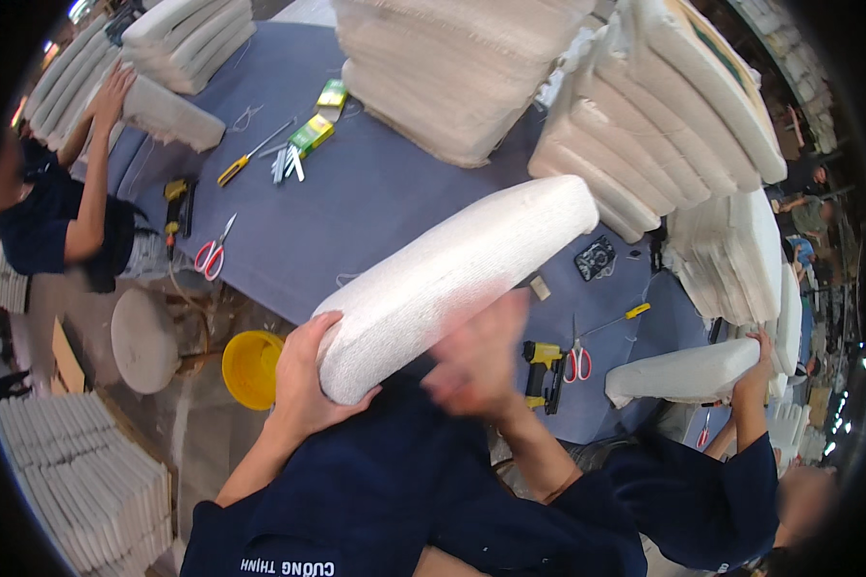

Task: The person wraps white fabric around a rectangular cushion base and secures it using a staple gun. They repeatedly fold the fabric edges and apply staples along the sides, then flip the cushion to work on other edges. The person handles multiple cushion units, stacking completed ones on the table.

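Observation:
A white fabric-covered cushion (452, 269) is held up in front of my body, tilted so its far right end is raised over the table. My left hand (308, 380) grips its near left end, thumb underneath and fingers along the side. Smeared by motion, my right hand (481, 361) is beside the cushion's lower edge; whether it touches the fabric cannot be told. To the right of that hand, a yellow-and-black staple gun (544, 375) lies by red-handled scissors (577, 361) and a yellow-handled screwdriver (637, 311).
Tall stacks of cushions (443, 77) stand on the blue-grey table (289, 221). Green-and-yellow boxes (313, 135) and staple strips lie toward the far left. Co-workers handle cushions at left and right (688, 370). A yellow bucket (250, 370) and a stool (144, 341) stand at left.

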`<state>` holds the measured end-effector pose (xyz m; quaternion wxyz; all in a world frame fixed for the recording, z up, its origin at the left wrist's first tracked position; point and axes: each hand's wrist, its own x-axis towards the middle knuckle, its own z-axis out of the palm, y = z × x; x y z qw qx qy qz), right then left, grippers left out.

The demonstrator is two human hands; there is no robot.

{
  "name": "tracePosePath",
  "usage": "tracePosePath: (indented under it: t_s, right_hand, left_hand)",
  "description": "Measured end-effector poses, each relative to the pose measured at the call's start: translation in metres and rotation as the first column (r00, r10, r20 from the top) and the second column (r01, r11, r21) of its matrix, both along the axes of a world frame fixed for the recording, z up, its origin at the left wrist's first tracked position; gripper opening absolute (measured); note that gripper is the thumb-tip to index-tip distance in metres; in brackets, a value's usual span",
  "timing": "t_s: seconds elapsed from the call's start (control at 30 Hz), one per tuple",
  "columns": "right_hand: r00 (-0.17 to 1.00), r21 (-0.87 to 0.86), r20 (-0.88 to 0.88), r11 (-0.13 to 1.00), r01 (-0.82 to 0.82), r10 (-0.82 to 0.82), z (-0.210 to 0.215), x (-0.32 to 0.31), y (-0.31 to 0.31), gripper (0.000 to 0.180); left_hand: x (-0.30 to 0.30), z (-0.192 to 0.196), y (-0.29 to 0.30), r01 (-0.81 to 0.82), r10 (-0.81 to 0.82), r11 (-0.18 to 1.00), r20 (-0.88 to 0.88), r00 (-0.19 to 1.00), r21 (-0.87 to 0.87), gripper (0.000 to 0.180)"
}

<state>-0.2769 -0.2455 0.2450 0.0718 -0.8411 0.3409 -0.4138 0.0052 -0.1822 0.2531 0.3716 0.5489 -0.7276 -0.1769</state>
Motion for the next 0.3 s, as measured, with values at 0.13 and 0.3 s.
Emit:
tracePosePath:
  t_s: [0.13, 0.3]
  right_hand:
    - [0.862, 0.155, -0.252, 0.897, -0.414, 0.441, 0.029, 0.035, 0.011, 0.061]
    - [0.912, 0.015, -0.408, 0.999, -0.046, 0.048, 0.023, -0.022, -0.067, 0.074]
  left_hand:
    - [0.001, 0.003, -0.002, 0.024, -0.024, 1.0, -0.007, 1.0, 0.013, 0.108]
    - [0.006, -0.002, -0.008, 0.05, -0.05, 0.994, 0.003, 0.999, -0.093, 0.1]
